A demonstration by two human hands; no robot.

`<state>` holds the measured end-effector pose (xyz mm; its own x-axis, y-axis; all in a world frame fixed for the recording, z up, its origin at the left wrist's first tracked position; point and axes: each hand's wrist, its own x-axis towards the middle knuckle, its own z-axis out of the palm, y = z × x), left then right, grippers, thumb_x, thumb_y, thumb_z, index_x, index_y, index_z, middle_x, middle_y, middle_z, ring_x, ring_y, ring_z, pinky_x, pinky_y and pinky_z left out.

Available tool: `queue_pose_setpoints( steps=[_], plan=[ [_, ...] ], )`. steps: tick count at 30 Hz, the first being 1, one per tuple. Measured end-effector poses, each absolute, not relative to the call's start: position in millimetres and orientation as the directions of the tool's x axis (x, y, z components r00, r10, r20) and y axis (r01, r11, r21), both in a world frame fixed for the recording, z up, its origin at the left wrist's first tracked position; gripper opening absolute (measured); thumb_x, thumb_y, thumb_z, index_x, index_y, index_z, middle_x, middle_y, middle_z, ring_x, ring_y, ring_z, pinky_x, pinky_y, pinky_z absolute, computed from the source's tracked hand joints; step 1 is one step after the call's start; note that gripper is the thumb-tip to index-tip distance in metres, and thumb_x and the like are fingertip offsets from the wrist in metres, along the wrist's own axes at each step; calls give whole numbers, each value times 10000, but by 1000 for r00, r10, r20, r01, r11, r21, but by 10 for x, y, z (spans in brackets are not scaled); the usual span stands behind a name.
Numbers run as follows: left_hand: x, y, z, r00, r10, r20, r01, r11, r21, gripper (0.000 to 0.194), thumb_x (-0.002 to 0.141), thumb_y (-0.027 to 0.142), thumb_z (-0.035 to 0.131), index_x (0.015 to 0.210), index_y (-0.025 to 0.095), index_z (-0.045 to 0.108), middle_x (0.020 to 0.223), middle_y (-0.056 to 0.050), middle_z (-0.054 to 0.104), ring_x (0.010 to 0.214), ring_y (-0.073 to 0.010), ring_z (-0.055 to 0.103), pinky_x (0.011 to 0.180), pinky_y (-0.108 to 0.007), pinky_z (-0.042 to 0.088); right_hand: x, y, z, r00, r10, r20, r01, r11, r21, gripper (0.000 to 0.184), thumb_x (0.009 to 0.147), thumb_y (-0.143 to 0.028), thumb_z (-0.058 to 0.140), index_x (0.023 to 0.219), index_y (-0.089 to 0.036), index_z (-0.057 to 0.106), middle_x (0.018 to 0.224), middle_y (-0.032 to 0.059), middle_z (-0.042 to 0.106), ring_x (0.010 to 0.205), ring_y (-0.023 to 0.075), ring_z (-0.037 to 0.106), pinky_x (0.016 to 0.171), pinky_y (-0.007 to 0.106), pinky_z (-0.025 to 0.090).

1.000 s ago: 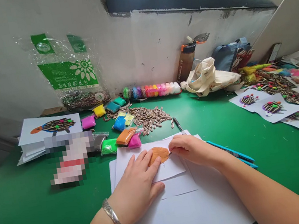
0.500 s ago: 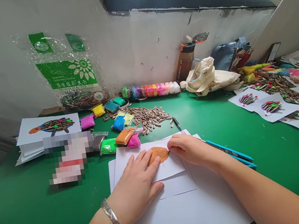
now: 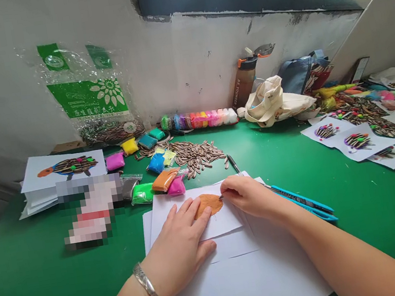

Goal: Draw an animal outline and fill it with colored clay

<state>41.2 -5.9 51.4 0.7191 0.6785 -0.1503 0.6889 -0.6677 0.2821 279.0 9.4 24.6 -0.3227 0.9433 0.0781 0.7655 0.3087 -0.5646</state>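
My left hand (image 3: pixel 181 245) lies flat on a small white sheet (image 3: pixel 227 220), fingers stretched out, fingertips touching a flattened orange clay patch (image 3: pixel 210 203) on it. My right hand (image 3: pixel 249 197) is closed in a pinch on a thin blue-handled tool (image 3: pixel 303 201), whose tip meets the right edge of the orange clay. More white sheets (image 3: pixel 248 280) lie stacked beneath both hands.
Sunflower seeds (image 3: pixel 193 153) and coloured clay packets (image 3: pixel 158 182) lie behind the sheets, with a pen (image 3: pixel 233 164). A seed bag (image 3: pixel 100 103) leans on the wall; a row of clay tubs (image 3: pixel 198 119), bottle (image 3: pixel 245 83), cloth bag (image 3: pixel 272 101). Finished seed pictures (image 3: pixel 359 142) right, card stack (image 3: pixel 62 172) left.
My right hand has shifted slightly up along the clay's right edge with the tool. My left hand has stayed pressed on the sheet.
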Motion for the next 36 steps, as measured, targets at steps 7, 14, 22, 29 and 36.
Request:
queue_pose_setpoints(
  steps=[7,14,22,29,36],
  plan=[
    [415,-62,527,718,679,-150,689,-665,286,499,884,359,586,1360,257,478,1504,-115,391,1410,-336,284,1117,-594,283,2748,102,232,-284,956,75,800,280,-530,171,840,-67,484,770,-190,579,764,5,598,705,135,505,641,239,353],
    [407,-66,519,719,677,-159,689,-663,294,513,881,344,587,1373,258,469,1497,-116,403,1412,-348,280,1109,-610,289,2662,94,250,-250,965,76,800,250,-546,164,863,-97,473,768,-194,565,771,4,612,717,134,518,644,238,351],
    [414,-62,501,718,682,-142,686,-656,316,517,866,331,608,1364,262,486,1480,-116,429,1401,-362,300,1100,-626,293,2658,107,267,-209,977,30,776,185,-603,158,864,-119,465,777,-196,572,781,4,625,736,143,542,644,243,360],
    [399,-64,528,722,677,-144,682,-659,317,522,872,321,597,1375,257,470,1478,-111,431,1406,-350,293,1110,-607,290,2664,64,280,-261,964,50,807,246,-537,162,881,-100,464,792,-188,567,798,12,608,740,142,516,659,249,355],
    [385,-62,489,732,672,-115,668,-674,315,595,887,329,581,1444,325,371,1500,-99,398,1401,-361,295,1095,-621,289,2700,-50,330,-425,901,91,717,396,-573,161,892,-93,478,841,-187,598,862,32,613,777,149,528,678,249,387]
  ],
)
